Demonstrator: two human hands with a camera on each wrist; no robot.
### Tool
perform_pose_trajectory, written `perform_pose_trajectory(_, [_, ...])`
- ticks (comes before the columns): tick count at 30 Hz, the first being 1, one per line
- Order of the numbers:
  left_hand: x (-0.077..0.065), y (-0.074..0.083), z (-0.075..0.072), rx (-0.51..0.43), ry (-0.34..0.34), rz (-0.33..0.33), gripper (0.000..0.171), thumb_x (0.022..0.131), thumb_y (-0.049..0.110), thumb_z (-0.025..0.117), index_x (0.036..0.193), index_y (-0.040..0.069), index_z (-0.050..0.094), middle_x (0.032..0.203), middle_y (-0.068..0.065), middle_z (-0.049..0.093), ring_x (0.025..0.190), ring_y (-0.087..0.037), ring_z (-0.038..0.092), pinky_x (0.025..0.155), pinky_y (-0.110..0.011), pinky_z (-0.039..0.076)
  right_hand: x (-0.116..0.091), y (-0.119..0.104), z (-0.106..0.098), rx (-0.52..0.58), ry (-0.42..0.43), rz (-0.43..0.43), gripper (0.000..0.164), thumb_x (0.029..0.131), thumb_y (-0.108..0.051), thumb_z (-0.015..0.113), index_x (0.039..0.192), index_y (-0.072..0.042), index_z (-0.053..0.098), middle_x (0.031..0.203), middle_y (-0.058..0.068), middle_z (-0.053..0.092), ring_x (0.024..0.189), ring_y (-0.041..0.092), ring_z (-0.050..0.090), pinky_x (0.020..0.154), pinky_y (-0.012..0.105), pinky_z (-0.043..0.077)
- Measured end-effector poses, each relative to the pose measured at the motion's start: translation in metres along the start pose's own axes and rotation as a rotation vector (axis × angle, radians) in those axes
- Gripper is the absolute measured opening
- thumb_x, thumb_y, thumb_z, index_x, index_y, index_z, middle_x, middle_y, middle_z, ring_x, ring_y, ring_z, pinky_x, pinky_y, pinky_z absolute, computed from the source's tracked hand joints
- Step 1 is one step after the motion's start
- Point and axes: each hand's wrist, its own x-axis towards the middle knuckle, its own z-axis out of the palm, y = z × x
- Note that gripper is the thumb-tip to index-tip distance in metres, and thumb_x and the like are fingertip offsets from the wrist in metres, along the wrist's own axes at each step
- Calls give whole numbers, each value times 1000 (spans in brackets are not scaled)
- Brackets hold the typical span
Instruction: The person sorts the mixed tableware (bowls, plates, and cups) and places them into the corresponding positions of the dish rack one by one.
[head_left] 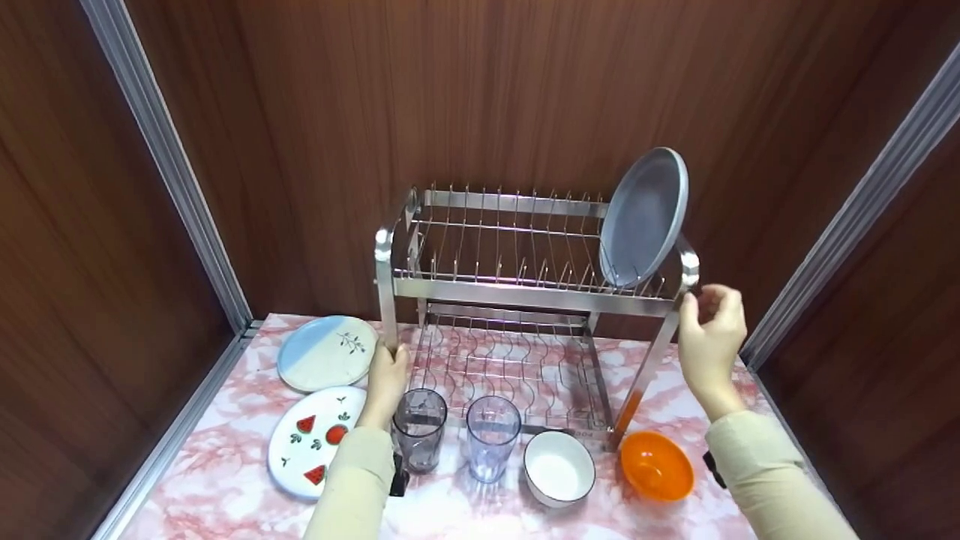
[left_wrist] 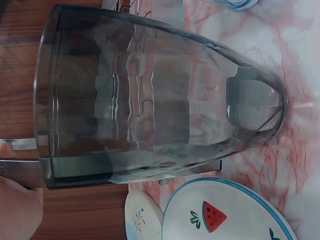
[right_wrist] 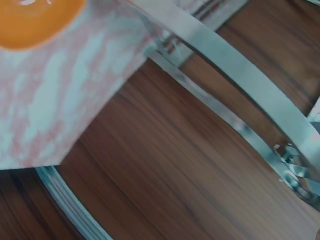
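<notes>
A two-tier metal dish rack [head_left: 532, 292] stands on the table. A grey plate [head_left: 643, 217] leans upright at the right end of its top tier. My left hand [head_left: 386, 381] grips the rack's left front post; in the left wrist view, part of that hand [left_wrist: 19, 207] shows at the post. Beside the upper right front post, my right hand [head_left: 714, 330] has loosely bent fingers with nothing visible between them. Whether it touches the post I cannot tell. The right wrist view shows the rack's side post [right_wrist: 240, 75], with the hand almost wholly out of frame.
Along the rack's front stand a dark glass [head_left: 420, 431], a clear bluish glass [head_left: 492, 435], a white bowl [head_left: 559, 469] and an orange bowl [head_left: 657, 466]. At left lie a blue-and-cream plate [head_left: 322, 356] and a watermelon-patterned plate [head_left: 300, 450]. Wood-grain panels [head_left: 480, 90] enclose the table.
</notes>
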Motion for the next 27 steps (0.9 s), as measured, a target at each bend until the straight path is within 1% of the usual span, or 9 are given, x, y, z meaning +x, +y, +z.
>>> perform_pose_trajectory(3, [-1,0,0,-13,-7,-12,15,89,12,40,99,2,42,65,0,39,57,-10,40,53,-23,37,-12,8,-1,-9,-28,36,19,79,-5,58,94,4,52,80,8,51,67,-5,42,61,12,36])
perform_pose_trajectory(5, [-1,0,0,-12,-7,-14,16,89,12,40,100,1,42,66,0,40,58,-10,40,53,-23,37,-21,10,-2,0,-54,61,20,79,-4,57,95,6,51,81,11,51,66,-4,41,60,14,37])
perform_pose_trajectory(8, [-1,0,-1,0,-3,-6,18,89,13,40,103,2,43,68,-1,40,61,-12,42,56,-23,39,-35,6,-3,19,-80,84,22,79,-1,57,96,9,49,81,16,51,65,-2,41,59,15,37])
perform_pose_trajectory(11, [-1,0,-1,22,-1,1,20,89,13,39,105,2,43,70,-3,41,65,-16,45,59,-25,41,-49,2,-4,44,-104,96,23,78,2,55,97,13,46,80,20,50,64,-2,40,59,12,36])
perform_pose_trajectory(14, [-2,0,-1,28,-2,0,21,89,13,39,107,3,43,71,-3,43,67,-19,47,60,-26,42,-62,2,-3,52,-120,121,23,78,3,56,96,13,46,79,18,50,64,-1,40,58,8,34])
perform_pose_trajectory(17, [-2,-1,-1,25,-5,-1,24,89,13,40,111,3,43,74,-5,44,69,-18,47,62,-26,42,-77,7,-2,52,-128,182,23,77,3,56,96,12,47,81,16,49,65,2,41,58,9,36])
perform_pose_trajectory(20, [-3,-1,-1,25,-12,-3,28,89,13,40,116,3,41,75,-5,44,69,-17,46,63,-24,40,-95,24,1,35,-135,247,23,79,0,56,98,8,47,83,11,48,67,3,41,59,8,36])
perform_pose_trajectory(24, [-2,0,-1,7,-16,-8,25,89,13,39,112,4,43,70,-3,41,62,-15,43,57,-23,38,-121,46,8,33,-166,326,21,79,-2,55,99,3,48,85,2,46,70,3,41,61,9,36])
perform_pose_trajectory(27, [-1,0,-1,0,-12,-4,20,89,13,39,107,4,43,66,-1,39,58,-12,39,54,-24,36,-141,48,13,50,-227,369,22,79,-2,54,99,0,47,85,2,46,72,4,41,63,10,37])
